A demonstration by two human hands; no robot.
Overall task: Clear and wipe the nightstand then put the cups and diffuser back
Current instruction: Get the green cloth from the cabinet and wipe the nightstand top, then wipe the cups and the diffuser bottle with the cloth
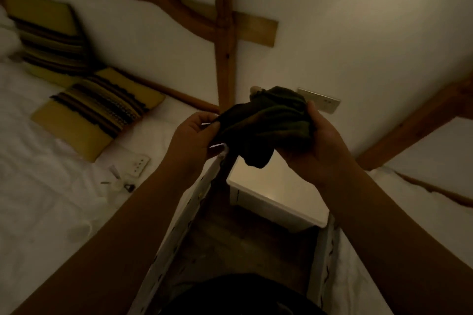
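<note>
A dark green cloth (266, 123) is bunched up in the air above the white nightstand (279, 192). My left hand (194, 135) pinches its left edge between thumb and fingers. My right hand (314, 146) grips the right side of the bundle, fingers curled round it. The visible part of the nightstand's top is bare and lit by a warm glow. Small pale items (120, 179), seemingly glass, lie on the white bed at the left; in this dim light I cannot make out what they are.
A white bed (51, 212) fills the left, with two striped yellow cushions (99, 110) near the wall. Another white bed (422, 212) lies at the right. Wooden beams (225, 46) run up the white wall. A wall socket plate (322, 103) sits behind the cloth. A narrow floor gap (243, 250) leads to the nightstand.
</note>
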